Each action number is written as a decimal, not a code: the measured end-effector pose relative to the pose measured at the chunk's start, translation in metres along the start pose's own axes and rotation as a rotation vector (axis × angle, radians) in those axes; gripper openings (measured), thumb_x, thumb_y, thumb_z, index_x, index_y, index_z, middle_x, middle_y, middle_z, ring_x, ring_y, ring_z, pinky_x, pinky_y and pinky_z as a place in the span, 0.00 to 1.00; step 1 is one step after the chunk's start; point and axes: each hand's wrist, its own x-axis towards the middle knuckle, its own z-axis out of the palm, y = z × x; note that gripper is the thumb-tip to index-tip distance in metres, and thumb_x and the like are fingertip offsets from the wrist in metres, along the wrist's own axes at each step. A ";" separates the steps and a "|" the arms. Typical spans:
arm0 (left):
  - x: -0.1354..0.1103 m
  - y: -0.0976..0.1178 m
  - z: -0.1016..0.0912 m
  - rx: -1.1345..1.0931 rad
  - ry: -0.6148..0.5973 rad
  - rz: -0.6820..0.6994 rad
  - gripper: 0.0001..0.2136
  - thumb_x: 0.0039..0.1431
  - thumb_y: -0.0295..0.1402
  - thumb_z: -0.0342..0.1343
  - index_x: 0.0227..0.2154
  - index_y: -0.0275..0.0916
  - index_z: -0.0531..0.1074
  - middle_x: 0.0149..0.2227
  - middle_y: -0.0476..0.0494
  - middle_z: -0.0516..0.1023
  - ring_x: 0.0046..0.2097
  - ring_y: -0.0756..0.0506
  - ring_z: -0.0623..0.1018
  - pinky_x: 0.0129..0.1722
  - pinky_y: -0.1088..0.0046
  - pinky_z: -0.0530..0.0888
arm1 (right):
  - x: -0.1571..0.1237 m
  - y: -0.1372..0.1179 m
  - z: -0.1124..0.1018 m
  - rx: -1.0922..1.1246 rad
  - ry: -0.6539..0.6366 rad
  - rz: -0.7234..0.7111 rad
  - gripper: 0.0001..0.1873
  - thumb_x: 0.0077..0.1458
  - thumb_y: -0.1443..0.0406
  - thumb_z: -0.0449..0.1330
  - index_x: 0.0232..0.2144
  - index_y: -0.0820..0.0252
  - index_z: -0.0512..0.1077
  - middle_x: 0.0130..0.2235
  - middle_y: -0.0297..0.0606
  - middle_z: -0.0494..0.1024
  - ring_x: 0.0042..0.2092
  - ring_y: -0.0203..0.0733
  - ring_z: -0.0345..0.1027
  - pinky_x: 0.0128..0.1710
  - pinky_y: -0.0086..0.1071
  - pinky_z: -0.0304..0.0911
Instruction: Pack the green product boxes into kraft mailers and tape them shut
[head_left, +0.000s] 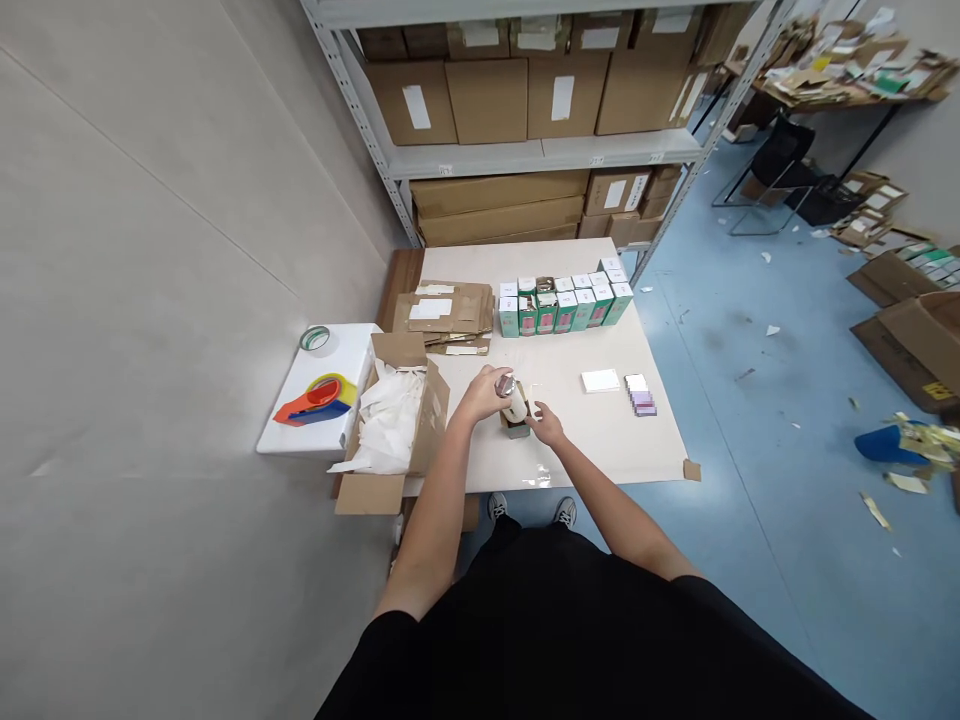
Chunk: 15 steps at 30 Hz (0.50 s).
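Near the front middle of the table (480, 465), my left hand (482, 394) has its fingers closed around the top of a cream bottle (516, 408) with a shiny metallic cap. The bottle is tilted, its lower end in or just over a small open green box (517, 431). My right hand (547, 425) grips the right side of that box, fingertips at its open edge. How deep the bottle sits is hidden by the hands and flaps. Behind stand rows of similar green and white boxes (565, 312).
To the left are a carton of white packing paper (391, 420), a tape dispenser (319, 398) and a tape roll (314, 338). Flattened cardboard (450, 312) lies behind it. White cards (600, 381) and a purple stack (641, 396) lie right. Shelving (547, 155) stands behind the table.
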 end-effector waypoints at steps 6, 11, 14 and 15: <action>-0.006 -0.022 0.031 0.038 -0.021 0.036 0.30 0.46 0.24 0.62 0.56 0.43 0.74 0.48 0.44 0.71 0.44 0.45 0.77 0.47 0.71 0.75 | 0.019 0.013 0.027 -0.043 0.117 -0.009 0.07 0.58 0.60 0.60 0.35 0.56 0.75 0.37 0.38 0.82 0.41 0.44 0.76 0.39 0.31 0.64; -0.009 -0.036 0.055 0.178 -0.117 0.021 0.25 0.49 0.30 0.65 0.53 0.42 0.75 0.52 0.41 0.73 0.48 0.41 0.77 0.48 0.67 0.75 | 0.018 0.014 0.033 0.020 0.184 0.077 0.12 0.56 0.59 0.59 0.22 0.55 0.69 0.27 0.34 0.78 0.32 0.40 0.71 0.31 0.28 0.57; -0.005 -0.044 0.074 0.271 -0.146 -0.033 0.23 0.50 0.33 0.66 0.52 0.42 0.76 0.53 0.39 0.74 0.54 0.37 0.75 0.52 0.64 0.74 | 0.013 0.012 0.034 0.103 0.201 0.107 0.13 0.54 0.58 0.60 0.21 0.55 0.67 0.25 0.32 0.75 0.30 0.38 0.68 0.30 0.27 0.56; -0.004 -0.046 0.081 0.292 -0.154 -0.050 0.24 0.50 0.34 0.67 0.52 0.42 0.76 0.53 0.38 0.74 0.56 0.36 0.73 0.54 0.63 0.74 | 0.011 0.011 0.035 0.126 0.217 0.106 0.13 0.53 0.57 0.59 0.21 0.55 0.66 0.25 0.32 0.75 0.30 0.38 0.68 0.30 0.27 0.56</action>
